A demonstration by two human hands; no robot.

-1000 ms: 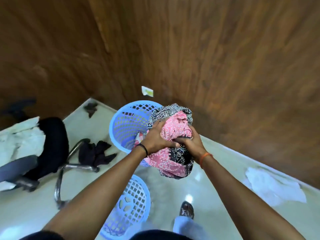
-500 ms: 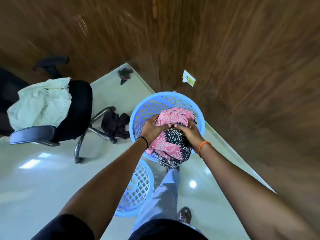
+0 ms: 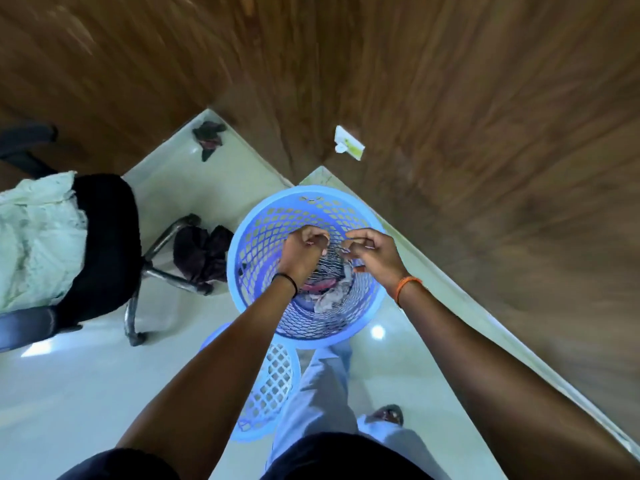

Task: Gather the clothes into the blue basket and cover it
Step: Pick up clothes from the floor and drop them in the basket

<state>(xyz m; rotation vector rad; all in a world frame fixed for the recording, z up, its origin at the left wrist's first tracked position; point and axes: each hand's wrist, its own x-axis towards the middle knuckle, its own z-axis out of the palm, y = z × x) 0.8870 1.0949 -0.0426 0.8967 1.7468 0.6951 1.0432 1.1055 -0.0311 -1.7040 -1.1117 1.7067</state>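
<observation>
The blue basket (image 3: 375,303) stands on the floor in the corner, right below me. Inside it lies the pink and black patterned bundle of clothes (image 3: 329,284), low down in the basket. My left hand (image 3: 304,251) and my right hand (image 3: 375,254) hover over the basket's mouth, side by side, fingers loosely curled and holding nothing. The blue perforated lid (image 3: 273,386) leans on the floor just in front of the basket, beside my leg. A dark garment (image 3: 204,254) lies on the floor to the left of the basket.
A black office chair (image 3: 104,237) with a pale green cloth (image 3: 38,233) over it stands at the left, its metal base near the dark garment. Another small dark cloth (image 3: 207,136) lies in the far corner. Wooden walls close in behind and to the right.
Both hands carried the pink and black bundle over the basket, then let go of it. It now lies inside the basket, and the hands are empty above it.
</observation>
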